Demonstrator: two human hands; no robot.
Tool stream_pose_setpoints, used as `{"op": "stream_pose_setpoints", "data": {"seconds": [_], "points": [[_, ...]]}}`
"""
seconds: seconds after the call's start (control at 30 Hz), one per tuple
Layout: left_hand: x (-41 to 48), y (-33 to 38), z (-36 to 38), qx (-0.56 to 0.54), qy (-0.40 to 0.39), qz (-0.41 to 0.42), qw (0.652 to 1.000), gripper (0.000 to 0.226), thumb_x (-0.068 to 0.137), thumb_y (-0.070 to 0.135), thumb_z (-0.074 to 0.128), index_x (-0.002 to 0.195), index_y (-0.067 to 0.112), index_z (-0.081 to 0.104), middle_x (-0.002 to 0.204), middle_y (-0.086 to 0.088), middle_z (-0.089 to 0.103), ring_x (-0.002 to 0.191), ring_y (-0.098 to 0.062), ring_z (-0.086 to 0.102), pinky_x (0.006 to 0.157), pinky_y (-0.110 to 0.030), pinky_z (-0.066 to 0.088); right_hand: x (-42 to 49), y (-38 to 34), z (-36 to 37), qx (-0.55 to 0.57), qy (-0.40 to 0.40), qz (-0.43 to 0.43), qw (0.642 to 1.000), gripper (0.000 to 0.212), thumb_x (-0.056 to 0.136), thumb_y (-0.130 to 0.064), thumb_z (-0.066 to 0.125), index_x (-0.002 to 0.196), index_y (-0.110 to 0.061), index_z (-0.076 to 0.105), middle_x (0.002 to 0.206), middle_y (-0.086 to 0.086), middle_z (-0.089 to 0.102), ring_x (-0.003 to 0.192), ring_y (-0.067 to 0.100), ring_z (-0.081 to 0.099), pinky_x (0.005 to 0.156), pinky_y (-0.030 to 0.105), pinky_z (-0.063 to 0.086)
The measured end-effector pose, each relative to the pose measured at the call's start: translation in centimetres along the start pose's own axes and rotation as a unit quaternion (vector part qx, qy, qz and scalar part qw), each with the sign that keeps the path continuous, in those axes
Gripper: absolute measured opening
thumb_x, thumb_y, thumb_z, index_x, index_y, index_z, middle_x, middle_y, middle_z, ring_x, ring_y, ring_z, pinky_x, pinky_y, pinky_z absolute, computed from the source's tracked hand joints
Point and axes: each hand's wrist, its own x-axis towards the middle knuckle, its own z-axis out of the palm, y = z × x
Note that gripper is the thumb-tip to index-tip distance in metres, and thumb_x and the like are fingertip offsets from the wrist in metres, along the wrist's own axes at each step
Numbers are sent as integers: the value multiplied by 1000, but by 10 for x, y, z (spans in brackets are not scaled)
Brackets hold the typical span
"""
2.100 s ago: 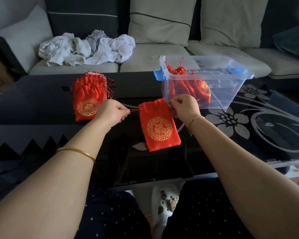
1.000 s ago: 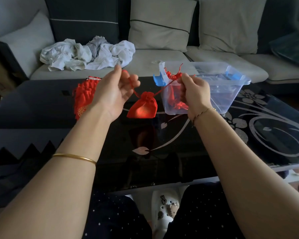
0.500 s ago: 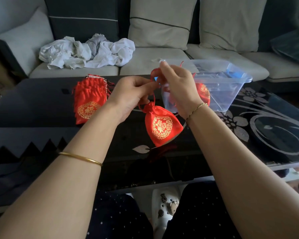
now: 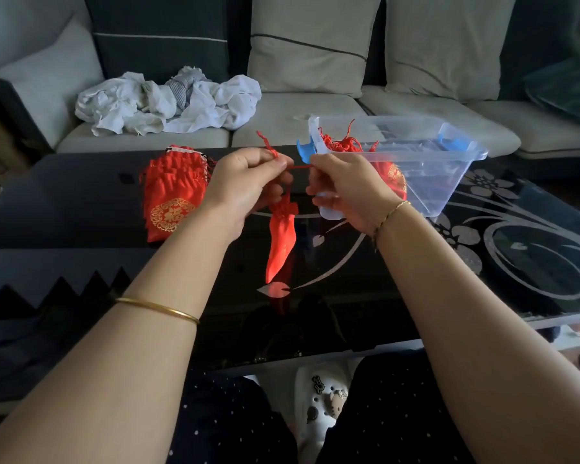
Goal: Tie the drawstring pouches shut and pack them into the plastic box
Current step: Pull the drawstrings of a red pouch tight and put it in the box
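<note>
Grey fabric covers the sofa [image 4: 295, 108] across the back of the view, its ends cut off at both edges, with a heap of crumpled white cloth [image 4: 168, 102] on the left seat. In front of it stands the black glass table [image 4: 516, 262] with a silver flower pattern; its near edge crosses the person's lap and its left side is lost in shadow. The clear plastic box [image 4: 449, 155] sits on the table's far right part. The right hand hides its near left corner, and a blue latch [image 4: 307, 152] shows just beside that hand. Red pouches in the box [image 4: 392, 175] show through the wall, but how many cannot be told. On the far left of the table lies a stack of red pouches [image 4: 171, 195], its right edge hidden behind the left wrist. Both hands are raised above the table between the stack and the box. The left hand [image 4: 245, 185] has its fingers curled, thumb and forefinger pinching the red drawstring [image 4: 298, 166], whose frayed end sticks up behind the knuckles. The right hand [image 4: 345, 189] pinches the cord's other end; its fingertips are turned away and hard to make out. The cord runs taut between them. One red pouch [image 4: 280, 242] hangs from it below the left hand, gathered at the neck and seen edge-on, so its gold emblem is hidden. Whether its tip touches the glass cannot be told.
</note>
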Motion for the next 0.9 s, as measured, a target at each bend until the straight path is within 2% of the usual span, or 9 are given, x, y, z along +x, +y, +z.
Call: {"op": "stream_pose_setpoints", "data": {"seconds": [0.1, 0.17, 0.23, 0.33, 0.43, 0.5, 0.6, 0.73, 0.9], "points": [[1, -2, -2, -3, 10, 0, 1000, 12, 90, 7, 59, 85, 12, 68, 77, -1, 67, 59, -4, 57, 59, -16, 51, -3, 0, -6, -97, -98, 67, 988, 27, 93, -18, 51, 66, -13, 53, 64, 2, 52, 63, 13, 54, 67, 27, 48], [1, -3, -1, -1, 6, 5, 1000, 13, 89, 1, 58, 83, 10, 66, 81, -4, 68, 62, -6, 58, 63, -16, 52, -5, 1, -7, -176, -121, 95, 972, 27, 91, -18, 51, 65, -11, 53, 62, 3, 52, 62, 14, 53, 65, 26, 48], [1, -2, 1, 11, -1, 9, 1000, 17, 88, -3, 56, 82, 10, 65, 80, -3, 67, 63, -6, 58, 65, -17, 52, -5, 3, -7, -199, -93, 97, 971, 29, 93, -22, 49, 66, -11, 56, 62, 3, 52, 61, 14, 51, 64, 26, 47], [0, -1, 2, 44, -29, 23, 998, 23, 90, -4, 52, 83, 14, 63, 79, 0, 65, 64, -5, 57, 67, -18, 51, -1, 5, -6, -237, -21, 6, 971, 28, 96, -30, 44, 77, -17, 60, 75, 0, 57, 72, 13, 52, 72, 27, 47], [-1, -2, 6, 102, -60, 65, 991, 28, 91, -5, 49, 86, 19, 61, 80, 1, 63, 70, -7, 59, 68, -18, 51, 2, 7, 0, -122, -6, -58, 991, 25, 98, -17, 42, 79, -19, 58, 79, 0, 58, 75, 12, 55, 69, 20, 46], [0, -4, 8, 163, -45, 115, 979, 26, 89, -3, 51, 89, 20, 62, 81, 2, 62, 70, -3, 59, 69, -15, 50, 2, 10, 4, -81, -25, -45, 995, 26, 98, -11, 42, 78, -19, 58, 77, 1, 58, 71, 12, 55, 68, 21, 49], [1, -8, 9, 237, -1, 191, 952, 22, 86, -1, 55, 98, 17, 62, 79, 7, 57, 67, 5, 54, 68, -8, 43, 1, 15, 5, -88, -55, -8, 995, 21, 96, -9, 44, 87, -17, 61, 85, 5, 61, 77, 16, 57, 71, 29, 50], [0, -14, 7, 277, 36, 269, 922, 26, 86, -2, 54, 106, 12, 62, 88, 3, 60, 83, -4, 58, 82, -21, 48, 1, 16, 3, -7, -103, 28, 994, 17, 96, -14, 48, 90, -15, 64, 83, 3, 62, 73, 11, 57, 69, 25, 47], [-1, -15, 9, 263, 52, 299, 916, 31, 85, 0, 55, 113, 13, 61, 87, 4, 64, 88, -12, 63, 85, -33, 51, 2, 19, 0, 53, -150, 51, 986, 14, 94, -15, 53, 95, -13, 67, 87, 2, 65, 80, 13, 59, 82, 31, 49]]}}
